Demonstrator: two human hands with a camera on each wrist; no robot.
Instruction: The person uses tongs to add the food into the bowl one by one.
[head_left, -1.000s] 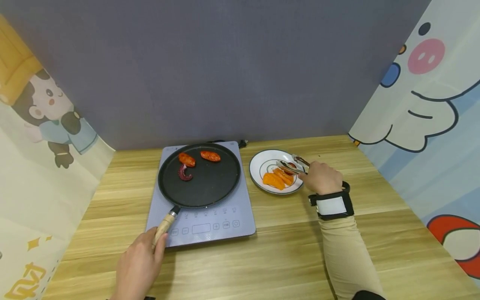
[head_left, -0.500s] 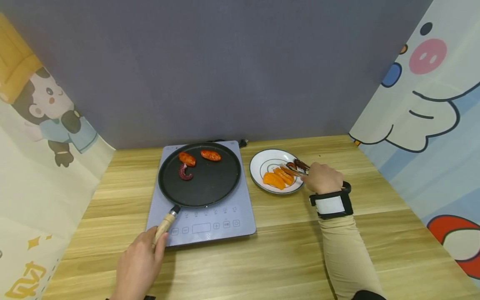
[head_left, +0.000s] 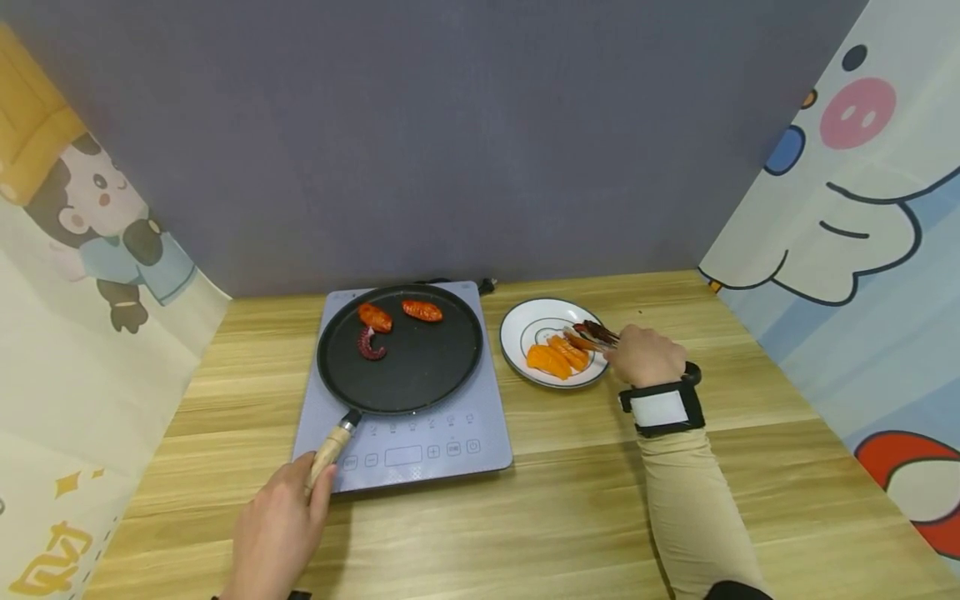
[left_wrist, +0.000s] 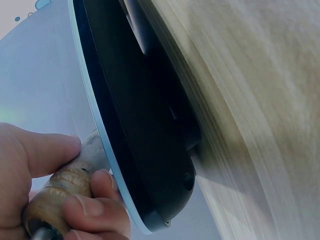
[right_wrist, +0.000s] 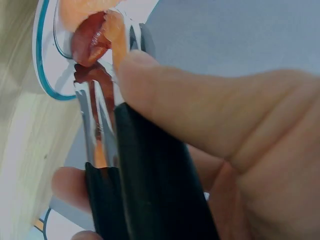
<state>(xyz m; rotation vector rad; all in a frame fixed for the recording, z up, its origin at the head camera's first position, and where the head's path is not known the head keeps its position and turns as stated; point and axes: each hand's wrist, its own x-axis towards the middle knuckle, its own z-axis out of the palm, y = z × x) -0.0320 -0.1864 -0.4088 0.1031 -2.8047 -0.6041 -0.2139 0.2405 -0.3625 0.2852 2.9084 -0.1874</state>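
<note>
Gleaming silver tongs [right_wrist: 134, 142] with black handles [right_wrist: 157, 190], above a white plate [head_left: 522, 323]

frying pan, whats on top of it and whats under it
On the frying pan lie two red sausage-like pieces and a curled purple tentacle. Under it is the gray cooktop; the surface directly beneath the pan is covered.
</note>
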